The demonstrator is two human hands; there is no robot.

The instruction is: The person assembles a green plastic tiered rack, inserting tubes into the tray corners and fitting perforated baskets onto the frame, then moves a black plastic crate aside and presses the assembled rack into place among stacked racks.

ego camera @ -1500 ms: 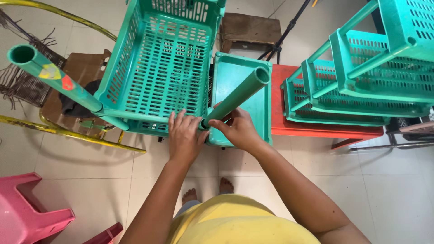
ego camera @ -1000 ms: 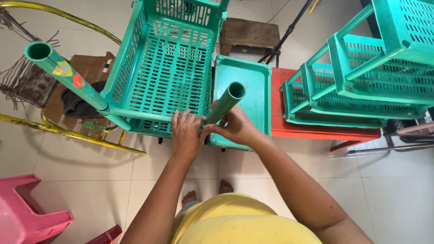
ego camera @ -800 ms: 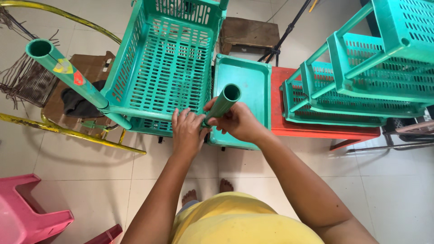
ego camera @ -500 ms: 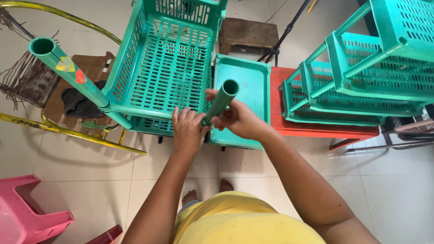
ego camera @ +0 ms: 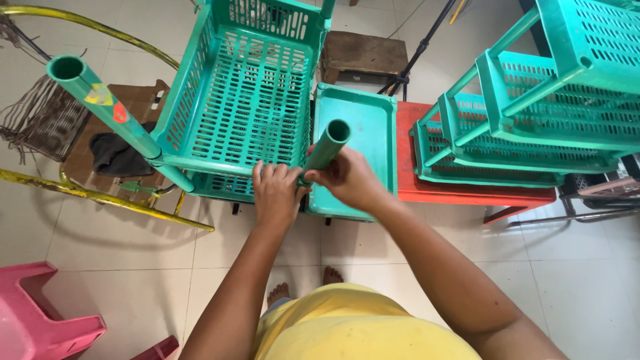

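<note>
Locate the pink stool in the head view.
The pink stool sits at the bottom-left corner on the tiled floor, left of the person's left arm and below the yellow curved tube.

Pale tiled floor (ego camera: 100, 247) carries a pink stool (ego camera: 40, 327) left of the grips, red bench (ego camera: 467, 190) right, wooden stool (ego camera: 363, 57) beyond.

Open floor is seen below the green basket (ego camera: 250, 100). Its left is blocked by a slanting green tube (ego camera: 113, 113), its right by a green tray (ego camera: 357, 147).
</note>
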